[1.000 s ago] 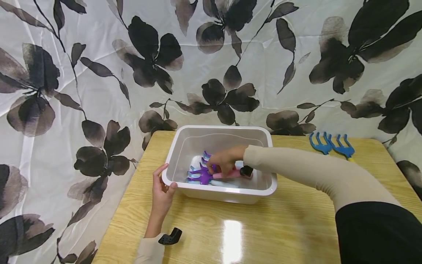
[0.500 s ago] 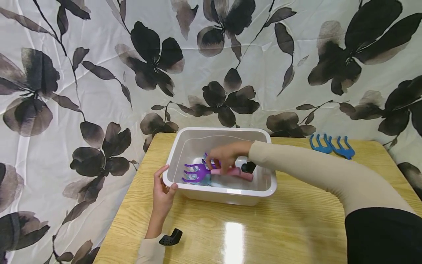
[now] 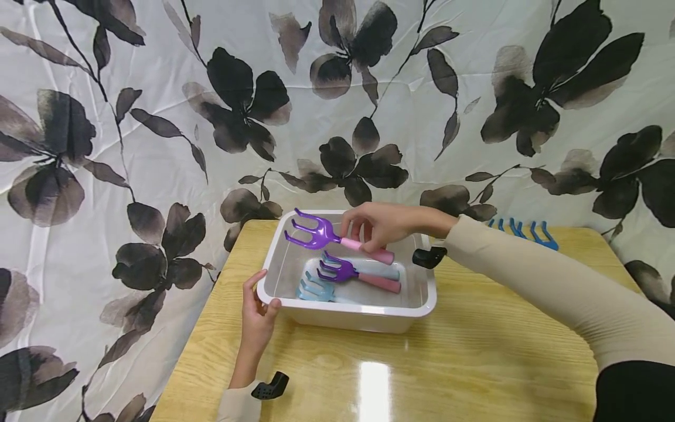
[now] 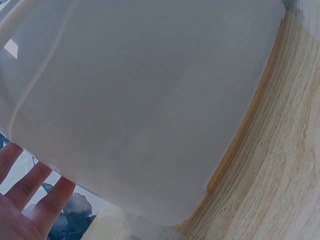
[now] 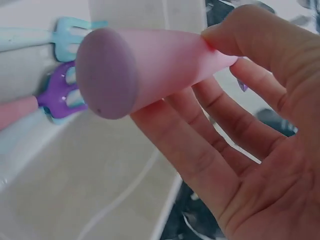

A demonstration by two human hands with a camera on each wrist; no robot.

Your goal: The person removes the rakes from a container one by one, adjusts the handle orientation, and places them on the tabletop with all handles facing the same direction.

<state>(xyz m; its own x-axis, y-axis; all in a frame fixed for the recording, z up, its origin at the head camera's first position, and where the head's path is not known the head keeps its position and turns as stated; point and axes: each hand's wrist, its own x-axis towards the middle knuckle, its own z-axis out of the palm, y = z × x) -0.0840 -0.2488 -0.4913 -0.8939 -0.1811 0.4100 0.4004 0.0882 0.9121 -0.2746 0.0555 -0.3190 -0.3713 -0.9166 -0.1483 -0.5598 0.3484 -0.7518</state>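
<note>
My right hand (image 3: 392, 224) holds a purple hand rake (image 3: 319, 233) by its pink handle (image 5: 165, 65), raised over the white plastic tub (image 3: 358, 309). Thumb and fingers pinch the handle in the right wrist view, and the tines point left in the head view. My left hand (image 3: 258, 325) grips the tub's front left corner, its fingers along the outer wall in the left wrist view. Inside the tub lie another purple hand rake (image 3: 343, 270) with a pink handle and light blue hand rakes (image 3: 316, 288), partly overlapping.
Blue hand rakes (image 3: 542, 235) lie at the table's back right, partly hidden by the right sleeve. The wooden table (image 3: 432, 363) extends in front of the tub. A floral curtain (image 3: 337, 117) hangs right behind the table.
My right hand has lifted the purple hand rake up from the pile in the tub, uncovering the rakes below. My left hand keeps its grip on the tub's corner.
</note>
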